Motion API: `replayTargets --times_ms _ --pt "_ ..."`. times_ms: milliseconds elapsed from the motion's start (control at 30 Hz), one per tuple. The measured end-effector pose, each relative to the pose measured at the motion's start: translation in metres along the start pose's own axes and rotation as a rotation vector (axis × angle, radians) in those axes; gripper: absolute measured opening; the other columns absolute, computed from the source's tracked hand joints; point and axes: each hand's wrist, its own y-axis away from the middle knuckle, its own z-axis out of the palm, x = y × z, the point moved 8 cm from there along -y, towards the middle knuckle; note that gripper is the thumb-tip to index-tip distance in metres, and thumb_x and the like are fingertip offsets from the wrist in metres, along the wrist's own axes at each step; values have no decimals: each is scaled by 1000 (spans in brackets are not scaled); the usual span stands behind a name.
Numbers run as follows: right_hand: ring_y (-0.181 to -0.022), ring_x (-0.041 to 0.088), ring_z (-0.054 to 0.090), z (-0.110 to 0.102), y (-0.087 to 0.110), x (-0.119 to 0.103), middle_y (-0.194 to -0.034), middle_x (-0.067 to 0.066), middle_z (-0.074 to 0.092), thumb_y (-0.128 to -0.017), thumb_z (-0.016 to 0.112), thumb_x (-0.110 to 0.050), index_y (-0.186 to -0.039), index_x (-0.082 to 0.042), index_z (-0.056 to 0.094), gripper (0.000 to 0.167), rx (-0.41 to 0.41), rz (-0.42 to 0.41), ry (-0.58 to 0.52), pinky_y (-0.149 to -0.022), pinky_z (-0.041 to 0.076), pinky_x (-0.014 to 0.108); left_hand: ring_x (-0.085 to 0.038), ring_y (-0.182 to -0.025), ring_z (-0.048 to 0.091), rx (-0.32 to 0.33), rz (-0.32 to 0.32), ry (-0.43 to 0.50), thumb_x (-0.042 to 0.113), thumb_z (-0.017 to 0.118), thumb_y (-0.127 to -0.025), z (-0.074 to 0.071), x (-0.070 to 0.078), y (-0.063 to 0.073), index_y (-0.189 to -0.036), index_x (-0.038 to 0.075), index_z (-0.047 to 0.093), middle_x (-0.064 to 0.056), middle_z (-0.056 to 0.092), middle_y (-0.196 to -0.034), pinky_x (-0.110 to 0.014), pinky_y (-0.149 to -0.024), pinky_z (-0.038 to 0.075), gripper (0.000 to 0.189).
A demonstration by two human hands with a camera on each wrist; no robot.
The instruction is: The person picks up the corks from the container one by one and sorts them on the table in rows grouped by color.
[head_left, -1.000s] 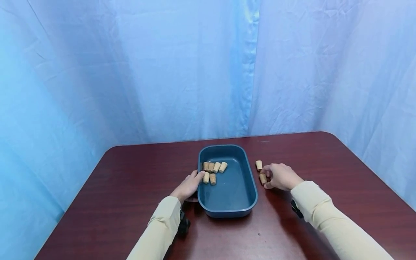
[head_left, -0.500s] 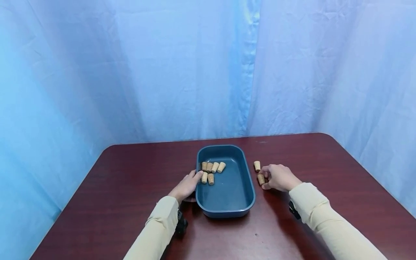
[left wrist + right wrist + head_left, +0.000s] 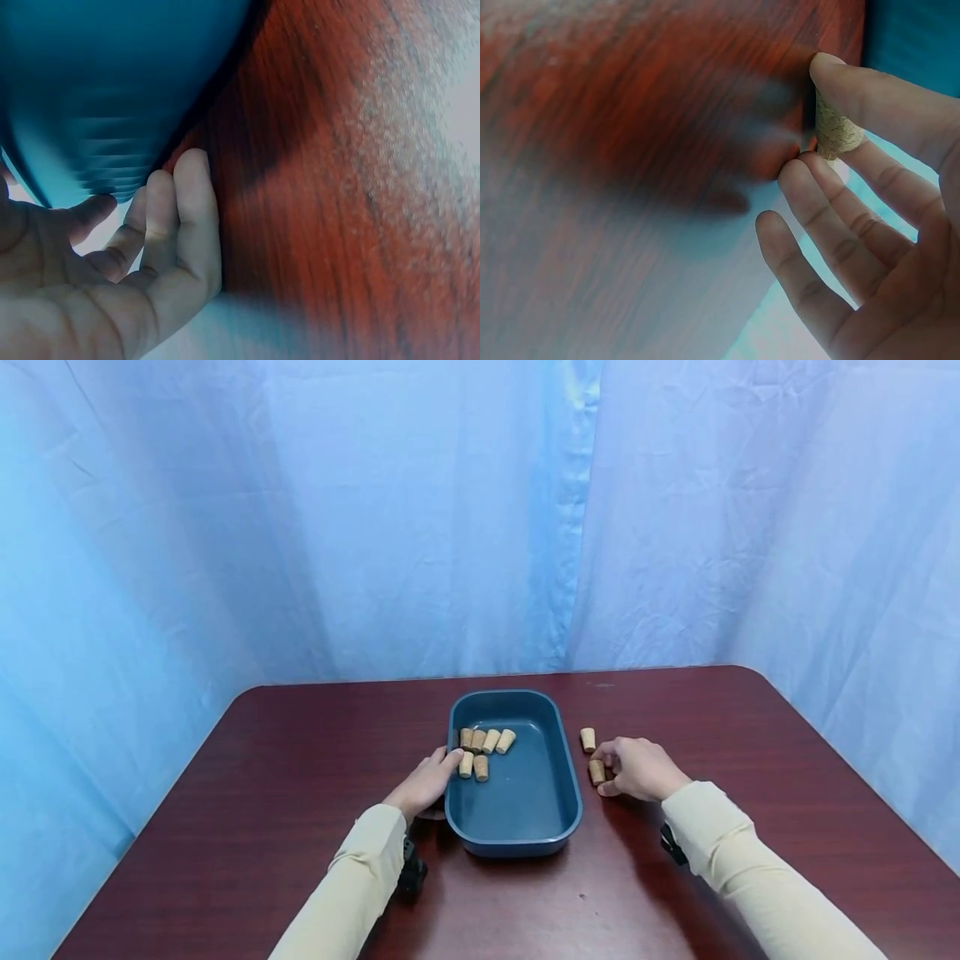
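My left hand (image 3: 426, 783) holds the left side of a dark blue rectangular tray (image 3: 573, 802), thumb over the rim. In the left wrist view the fingers lie against the tray's ribbed outer wall (image 3: 112, 142), low by the tabletop. To the right of the tray, my right hand (image 3: 637, 768) grips a tapered cork stopper (image 3: 597, 772) between thumb and fingers, down at the table. The right wrist view has this cork (image 3: 836, 131) partly behind the thumb. Just beyond it, another cork (image 3: 588, 740) lies on the table. Several corks (image 3: 481, 768) lie in the tray's left part.
A dark red wooden table (image 3: 300, 743) with rounded far corners carries everything. Pale blue curtains (image 3: 420, 527) hang behind it and along both sides. Small dark devices are strapped at both wrists.
The whole scene has drifted slightly left in the head view. Both hands keep their places at the tray and the cork; no cork has visibly moved.
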Motion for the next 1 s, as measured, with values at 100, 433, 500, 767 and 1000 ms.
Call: replayTargets --times_ms 100,433,500,767,1000 --pt "-84 24 55 0 0 0 -88 4 59 -78 88 -14 -110 -6 74 35 0 4 -14 -74 52 43 -39 -118 58 2 2 -5 43 34 -111 -1 0 0 -162 6 21 -24 32 -154 -46 -78 60 64" --pt "-83 22 54 2 2 2 -85 2 58 -79 88 -12 -115 -4 72 40 27 5 -40 -73 52 41 -38 -117 58 13 -3 -10 43 34 -111 -1 0 0 -162 6 22 -23 35 -153 -46 -77 60 64" --pt "-83 22 55 1 3 1 -86 2 58 -78 89 -12 -116 -2 70 43 25 -3 -44 -74 52 42 -38 -117 58 9 -3 -8 43 34 -111 0 0 1 -162 7 22 -23 34 -153 -46 -78 60 64" --pt "-93 28 60 -1 4 -3 -101 10 66 -77 89 -10 -127 3 65 57 -62 -31 -123 -80 57 45 -41 -121 56 8 -1 3 43 34 -111 0 -2 2 -162 7 21 -24 30 -155 -49 -79 60 64" --pt "-99 31 65 -20 7 -2 -108 16 70 -85 83 -19 -128 4 64 52 -53 -60 -146 -82 57 48 -41 -120 56 5 6 3 43 35 -111 2 -1 2 -162 7 22 -23 31 -155 -48 -79 60 64"
